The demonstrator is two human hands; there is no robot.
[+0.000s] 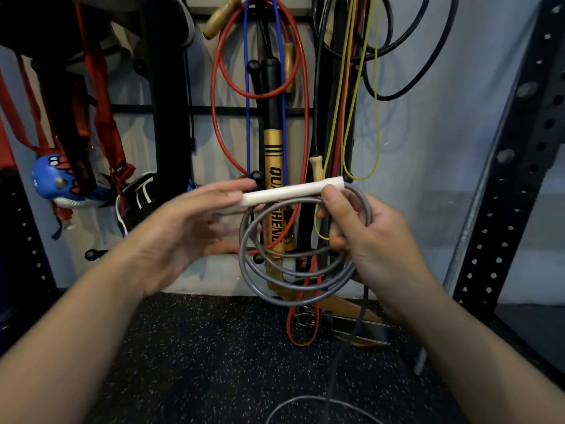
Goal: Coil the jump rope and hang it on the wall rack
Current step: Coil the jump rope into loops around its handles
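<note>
The rope (293,270) is partly coiled: several grey loops hang together in front of the wall rack (260,110), low against its pegs, with the white handle (293,191) lying across the top of the coil. The right hand (370,240) is closed on the coil at its right side, thumb pressed over the handle's end and fingers wrapped round the gathered strands. The left hand (189,228) is just left of the coil, blurred, fingers spread and loose; it looks unclenched, touching the handle's left end at most, though the blur leaves that uncertain. Coiling is not finished, by my reading: a grey strand drops from the coil down to the floor (214,362), and another loop of it lies on the floor below, near the bottom edge. The second handle may be the pale piece on the floor to the lower right of the coil, but it is too small to be sure. Left to do: gather the loose length, then hang the bundle on a peg (256,175), one of which shows just above the coil beside the red rope (214,117).
</note>
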